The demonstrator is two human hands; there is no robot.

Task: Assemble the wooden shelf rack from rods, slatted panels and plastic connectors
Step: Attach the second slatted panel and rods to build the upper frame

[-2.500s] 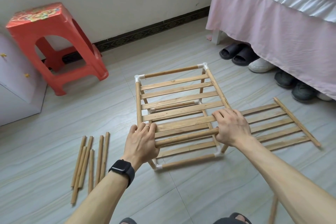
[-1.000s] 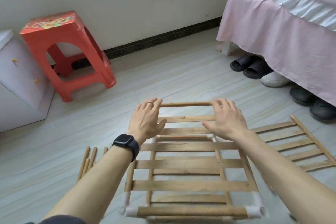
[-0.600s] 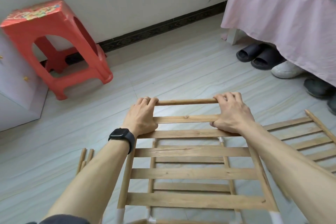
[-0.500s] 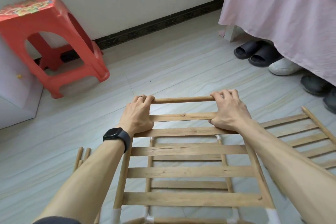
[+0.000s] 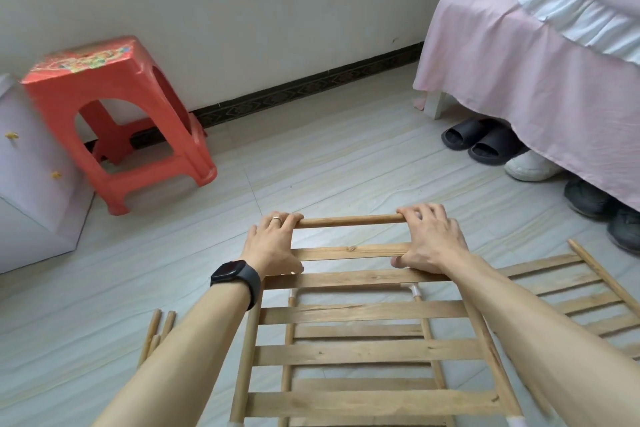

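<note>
Left hand (image 5: 273,243) and right hand (image 5: 429,239) curl their fingers round both ends of the far round wooden rod (image 5: 349,220) of the slatted wooden shelf rack (image 5: 363,312), which stands on the pale tiled floor (image 5: 311,166). Earlier they gripped its near rod.

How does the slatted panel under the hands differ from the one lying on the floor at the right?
The mounted panel sits raised on the rack, gripped by the left hand and right hand; the spare panel lies flat on the floor, untouched. Both are bare wooden slats.
</note>
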